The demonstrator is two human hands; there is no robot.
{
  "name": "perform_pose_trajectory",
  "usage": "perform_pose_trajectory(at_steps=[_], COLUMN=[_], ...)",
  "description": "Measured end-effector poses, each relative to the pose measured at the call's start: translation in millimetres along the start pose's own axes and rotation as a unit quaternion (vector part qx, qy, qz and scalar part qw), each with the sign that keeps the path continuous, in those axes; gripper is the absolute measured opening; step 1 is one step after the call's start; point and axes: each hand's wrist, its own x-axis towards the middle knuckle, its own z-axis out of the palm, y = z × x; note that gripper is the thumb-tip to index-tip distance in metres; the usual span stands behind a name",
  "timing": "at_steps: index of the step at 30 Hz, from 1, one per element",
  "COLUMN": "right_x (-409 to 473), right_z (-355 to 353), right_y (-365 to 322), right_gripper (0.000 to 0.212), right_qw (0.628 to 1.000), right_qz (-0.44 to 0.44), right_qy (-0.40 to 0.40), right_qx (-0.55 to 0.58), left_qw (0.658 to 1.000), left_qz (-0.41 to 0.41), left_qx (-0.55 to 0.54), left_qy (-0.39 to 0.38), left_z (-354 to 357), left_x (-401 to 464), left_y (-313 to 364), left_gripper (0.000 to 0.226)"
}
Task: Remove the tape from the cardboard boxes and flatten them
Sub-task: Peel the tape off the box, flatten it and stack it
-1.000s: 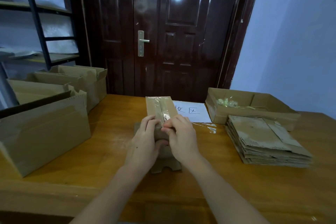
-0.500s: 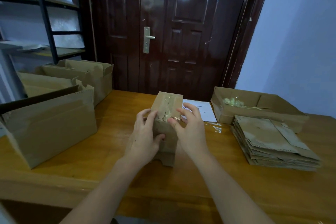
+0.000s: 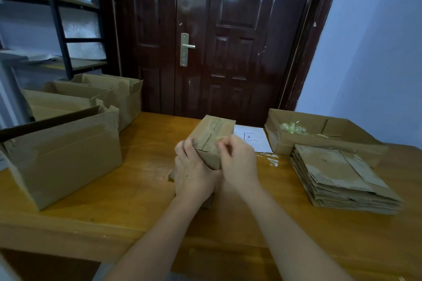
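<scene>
While big open brown cardboard cartons (image 3: pixel 64 155) sit far left on the wooden tabletop (image 3: pixel 137 189), my left hand (image 3: pixel 194 173) grips the small taped brown cardboard box (image 3: pixel 212 137) at centre; my right hand (image 3: pixel 239 159) pinches its clear tape (image 3: pixel 213 138). Flattened brown cardboard (image 3: pixel 338 173) is stacked right.

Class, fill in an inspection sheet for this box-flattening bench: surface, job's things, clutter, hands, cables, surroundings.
Surface: wooden table, glossy.
Job's things: small taped box held up at centre; flattened stack at right; open boxes at left.
Clutter: tape scraps in a shallow tray; loose tape strip; paper sheet.
Hands: left hand grips the box; right hand pinches at its tape.
Cables: nothing seen.
Surroundings: dark door, shelving, blue wall.
</scene>
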Motion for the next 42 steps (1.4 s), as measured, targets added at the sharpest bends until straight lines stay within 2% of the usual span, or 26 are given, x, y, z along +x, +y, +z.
perform_pose_trajectory(at_steps=[3,6,8,10,13,16,19,25,30,33,35,37,42], right_x=[8.9,5.3,3.0,0.9,-7.9,-7.6,7.3,12.6,9.0,9.1,3.7,-2.1,-8.0], right_z=[-8.3,-8.2,-5.8,-2.6,3.0,2.5,-10.9,-14.4,-14.0,-9.2,-3.6,3.6,17.5], right_y=[7.8,8.3,1.1,-5.9,-17.0,-24.2,-25.6,-33.8,-22.5,-15.9,-13.8,-12.6,-18.9], right_gripper=[0.017,0.008,0.006,0.01,0.013,0.009,0.005,0.019,0.043,0.024,0.034,0.04,0.006], right_qw=[0.987,0.981,0.995,0.997,0.964,0.948,0.952,0.929,0.962,0.992,0.996,0.993,0.984], right_qz=[0.097,0.091,0.03,-0.068,-0.185,-0.204,-0.164,-0.187,-0.097,0.003,0.045,0.088,0.153], right_qy=[-0.02,-0.015,-0.008,-0.006,0.002,-0.026,-0.08,-0.141,-0.216,-0.118,-0.062,-0.063,-0.006], right_qx=[0.13,0.17,0.098,-0.03,-0.191,-0.242,-0.246,-0.288,-0.135,-0.047,-0.052,-0.038,0.091], left_qw=[1.0,0.998,0.998,0.997,0.998,0.998,0.997,0.997,0.997,0.996,0.996,0.996,0.997], left_qz=[0.012,0.014,0.015,0.024,0.041,0.042,0.016,0.016,0.032,0.028,0.029,0.033,0.044], left_qx=[-0.009,-0.03,-0.028,-0.026,-0.025,-0.025,-0.048,-0.064,-0.041,-0.047,-0.045,-0.048,-0.052], left_qy=[-0.014,-0.045,-0.058,-0.061,-0.046,-0.045,-0.064,-0.05,-0.06,-0.065,-0.068,-0.061,-0.039], left_z=[-2.8,-4.3,-5.3,-5.4,-4.5,-3.6,-4.4,-3.4,-7.9,-8.2,-7.9,-6.7,-3.3], left_x=[6.2,11.0,12.1,12.1,12.0,11.8,13.7,11.9,11.9,11.1,11.5,11.6,10.1], left_y=[-5.2,-9.7,-11.2,-12.3,-13.6,-15.6,-14.7,-15.0,-15.2,-14.4,-14.3,-14.9,-18.6], left_gripper=[0.113,0.114,0.115,0.114,0.106,0.106,0.118,0.115,0.117,0.118,0.116,0.113,0.106])
